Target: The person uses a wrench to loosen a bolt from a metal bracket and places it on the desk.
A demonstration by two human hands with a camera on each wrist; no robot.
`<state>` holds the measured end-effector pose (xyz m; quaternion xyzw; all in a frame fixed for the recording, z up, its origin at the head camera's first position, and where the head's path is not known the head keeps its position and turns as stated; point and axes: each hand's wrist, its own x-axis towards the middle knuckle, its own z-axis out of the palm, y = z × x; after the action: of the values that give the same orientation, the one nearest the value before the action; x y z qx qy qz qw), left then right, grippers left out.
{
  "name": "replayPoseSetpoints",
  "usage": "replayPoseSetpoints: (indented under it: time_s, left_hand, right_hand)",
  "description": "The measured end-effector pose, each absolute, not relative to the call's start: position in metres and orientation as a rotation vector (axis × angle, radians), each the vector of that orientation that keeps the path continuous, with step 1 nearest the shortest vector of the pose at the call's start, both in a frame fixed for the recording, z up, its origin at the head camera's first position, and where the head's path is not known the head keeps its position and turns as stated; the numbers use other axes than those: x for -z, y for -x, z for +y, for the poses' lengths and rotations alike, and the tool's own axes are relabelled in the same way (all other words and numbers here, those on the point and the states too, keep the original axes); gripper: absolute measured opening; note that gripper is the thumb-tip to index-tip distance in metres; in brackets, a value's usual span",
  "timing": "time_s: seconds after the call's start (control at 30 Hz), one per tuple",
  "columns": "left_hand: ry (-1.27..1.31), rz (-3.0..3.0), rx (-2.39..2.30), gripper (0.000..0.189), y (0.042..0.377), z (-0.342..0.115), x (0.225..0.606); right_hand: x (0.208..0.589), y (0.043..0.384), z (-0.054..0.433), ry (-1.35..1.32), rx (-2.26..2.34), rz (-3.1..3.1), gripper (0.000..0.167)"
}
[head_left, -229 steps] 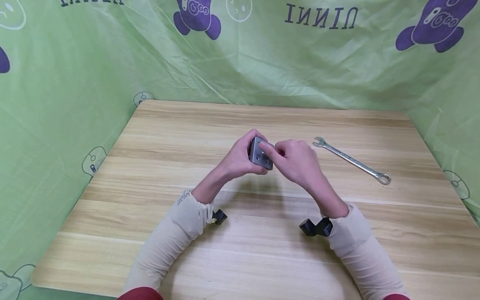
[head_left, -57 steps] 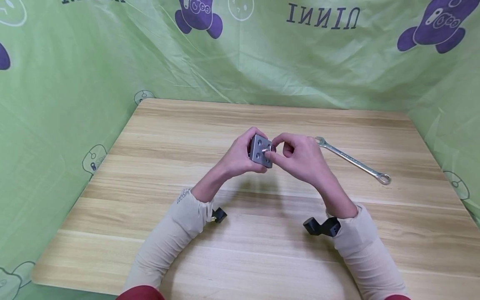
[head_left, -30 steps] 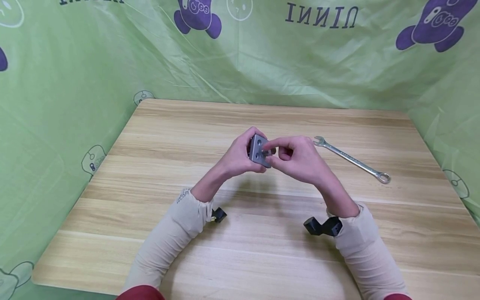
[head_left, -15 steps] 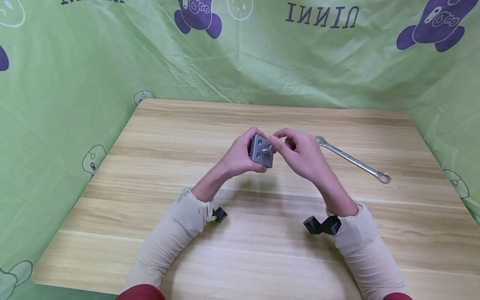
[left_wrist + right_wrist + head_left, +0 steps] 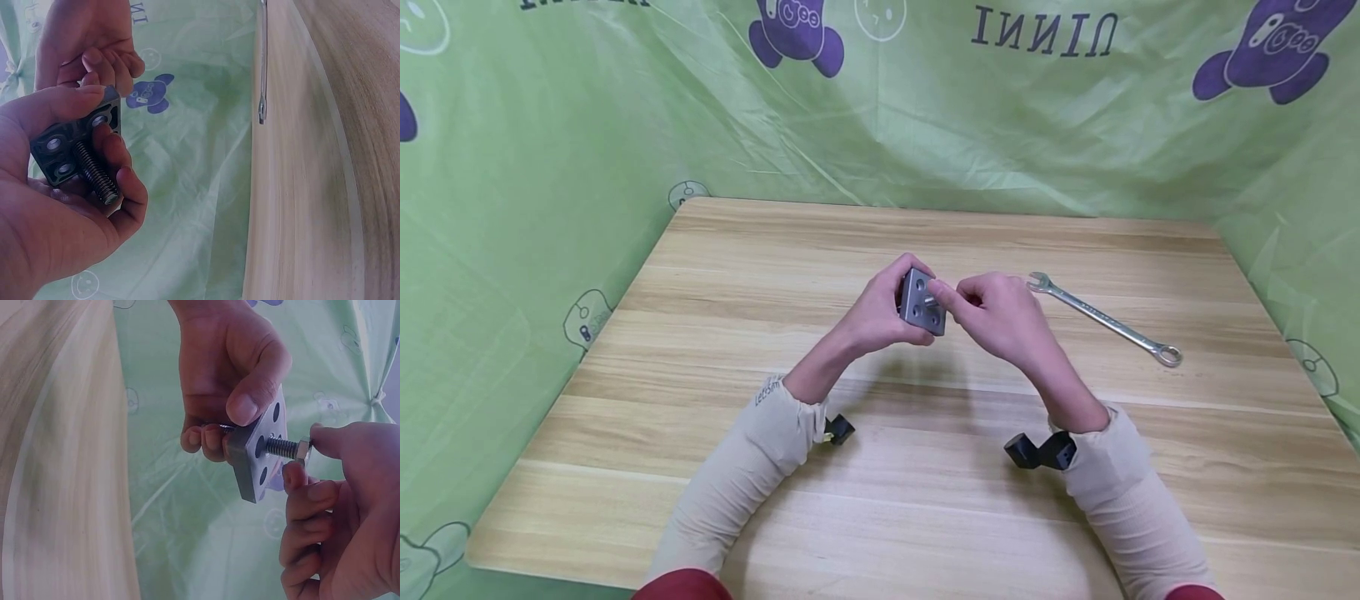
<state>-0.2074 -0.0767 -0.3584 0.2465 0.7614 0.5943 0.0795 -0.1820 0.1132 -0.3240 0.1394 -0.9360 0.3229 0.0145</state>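
Note:
My left hand (image 5: 880, 310) grips a square grey metal plate (image 5: 914, 302) by its edges, above the middle of the table. The plate has several holes. A hex bolt (image 5: 282, 448) runs through its centre, with a length of thread showing between the head and the face. Its threaded end (image 5: 97, 174) sticks out of the dark, ribbed back, beside the curled left fingers. My right hand (image 5: 1003, 321) pinches the bolt's head between thumb and index finger, as the right wrist view shows. In the head view that head is hidden behind the right thumb.
A combination wrench (image 5: 1105, 320) lies on the wooden table (image 5: 760, 267), to the right of my right hand. Green printed cloth (image 5: 925, 150) hangs behind and beside the table. Black wrist cameras (image 5: 1040, 452) sit below both cuffs.
My right fingers have shifted round the bolt's head: index finger stretched forward a second ago, hand drawn back half a second ago, thumb forward now. The left hand and plate have hardly moved.

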Motion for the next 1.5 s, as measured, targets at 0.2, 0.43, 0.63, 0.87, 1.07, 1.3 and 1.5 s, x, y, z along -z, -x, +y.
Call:
replayPoseSetpoints:
  time_s: [0.2,0.43,0.63,0.87,1.07,1.3,1.5]
  left_hand:
    - [-0.736,2.288,-1.773,0.062,0.2076,-0.0771,0.3584]
    - [-0.734,2.285,-1.78,0.063,0.2075,-0.0781,0.358]
    - [-0.736,2.278,-1.789,0.064,0.2073,-0.0785,0.3573]
    - [-0.737,2.279,-1.789,0.063,0.2079,-0.0786,0.3574]
    - [-0.746,2.282,-1.773,0.062,0.2078,-0.0792,0.357]
    - [-0.751,2.272,-1.772,0.063,0.2081,-0.0788,0.358]
    - [-0.749,2.281,-1.77,0.063,0.2089,-0.0783,0.3586]
  right_hand:
    - [0.3253,0.1825,0.112,-0.477,-1.035,-2.84,0.039]
    - [0.3229,0.1786,0.1124,-0.559,-1.013,-2.737,0.019]
    - [0.3216,0.1768,0.1139,-0.63,-1.057,-2.7,0.017]
    - [0.3202,0.177,0.1149,-0.703,-1.128,-2.685,0.023]
    - [0.3193,0.1763,0.1144,-0.751,-1.208,-2.683,0.023]
    - [0.3177,0.1743,0.1151,-0.801,-1.205,-2.694,0.016]
    - [0.3169,0.1734,0.1148,-0.807,-1.197,-2.714,0.011]
